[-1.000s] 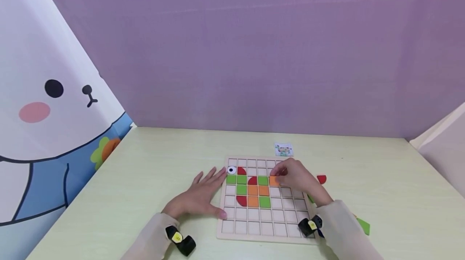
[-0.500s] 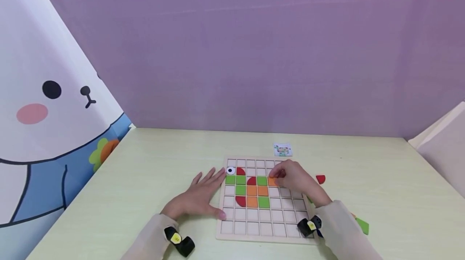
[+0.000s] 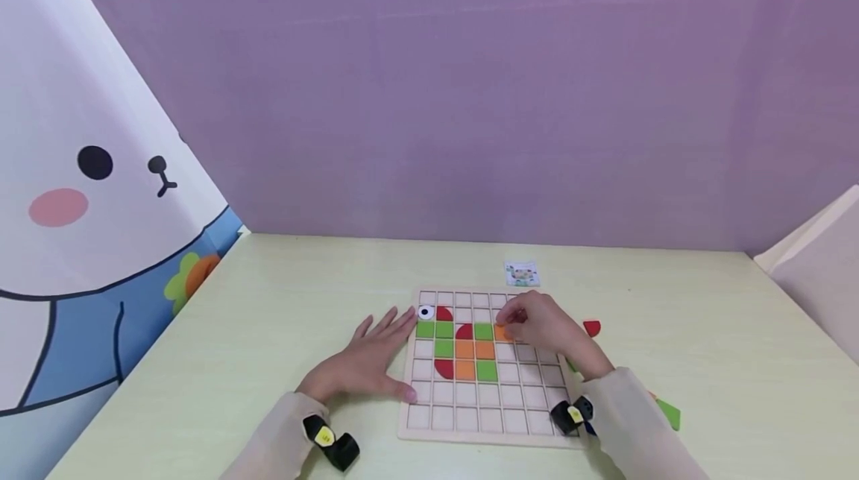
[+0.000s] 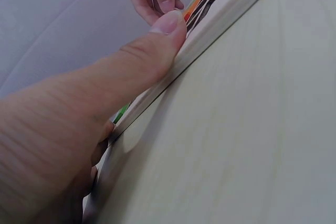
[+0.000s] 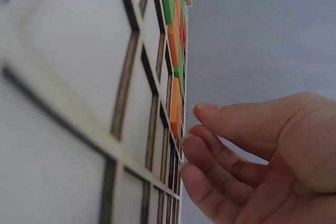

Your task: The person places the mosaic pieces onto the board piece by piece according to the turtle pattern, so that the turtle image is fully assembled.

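Head view: one pale grid board (image 3: 486,397) on the table (image 3: 322,271), bearing green, orange and red pieces and one eye disc (image 3: 426,312); picture card (image 3: 522,273) just beyond its far edge, probably kept there for easy looking; a loose red piece (image 3: 591,328) and green piece (image 3: 669,414) to the right, seemingly within reach. One orange tile (image 3: 503,334), at the right end of the third row from the far edge, next to a green tile. Left hand (image 3: 359,364), spread palm down at the left edge, thumb on the rim, apparently to steady the board. Right hand (image 3: 540,327), arched over the orange tile, thumb and forefinger downward. Left wrist view: left thumb extended, its tip on the rim; nothing gripped. Right wrist view: right fingers loosely bent, thumb near forefinger, no piece between them; orange tile on the grid just beside the fingertips, contact unclear.
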The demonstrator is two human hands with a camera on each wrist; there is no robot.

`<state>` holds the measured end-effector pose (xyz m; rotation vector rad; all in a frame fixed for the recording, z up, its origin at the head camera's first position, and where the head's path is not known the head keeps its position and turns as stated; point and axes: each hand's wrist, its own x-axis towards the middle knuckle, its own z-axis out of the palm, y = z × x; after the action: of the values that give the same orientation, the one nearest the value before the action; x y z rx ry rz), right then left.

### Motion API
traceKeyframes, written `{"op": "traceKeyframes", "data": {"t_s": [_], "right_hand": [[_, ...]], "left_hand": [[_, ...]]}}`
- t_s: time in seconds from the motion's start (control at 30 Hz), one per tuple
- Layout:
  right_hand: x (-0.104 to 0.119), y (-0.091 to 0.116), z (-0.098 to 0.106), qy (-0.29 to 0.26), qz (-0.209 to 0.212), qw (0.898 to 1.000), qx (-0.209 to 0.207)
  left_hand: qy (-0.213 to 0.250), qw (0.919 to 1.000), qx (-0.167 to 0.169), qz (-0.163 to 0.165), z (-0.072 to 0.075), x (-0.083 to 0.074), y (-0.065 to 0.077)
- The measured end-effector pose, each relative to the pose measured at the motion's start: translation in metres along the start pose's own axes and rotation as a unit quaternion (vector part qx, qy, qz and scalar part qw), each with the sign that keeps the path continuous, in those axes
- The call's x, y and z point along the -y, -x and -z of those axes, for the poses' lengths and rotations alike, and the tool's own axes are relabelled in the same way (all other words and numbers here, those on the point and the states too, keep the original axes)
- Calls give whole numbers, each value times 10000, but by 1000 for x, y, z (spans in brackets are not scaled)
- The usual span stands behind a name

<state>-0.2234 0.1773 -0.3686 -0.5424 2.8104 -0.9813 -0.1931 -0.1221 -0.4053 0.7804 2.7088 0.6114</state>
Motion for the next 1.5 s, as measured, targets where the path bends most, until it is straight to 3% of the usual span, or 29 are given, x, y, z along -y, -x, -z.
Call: {"op": "traceKeyframes", "data": {"t_s": [0.43, 1.5], "right_hand": [[1, 14, 18, 223, -6, 9997, -112], [-40, 55, 44, 475, -77, 9988, -84]], "left_hand": [[-99, 9999, -7, -36, 0, 1, 0], [-32, 10000, 45, 45, 0, 1, 1]]}}
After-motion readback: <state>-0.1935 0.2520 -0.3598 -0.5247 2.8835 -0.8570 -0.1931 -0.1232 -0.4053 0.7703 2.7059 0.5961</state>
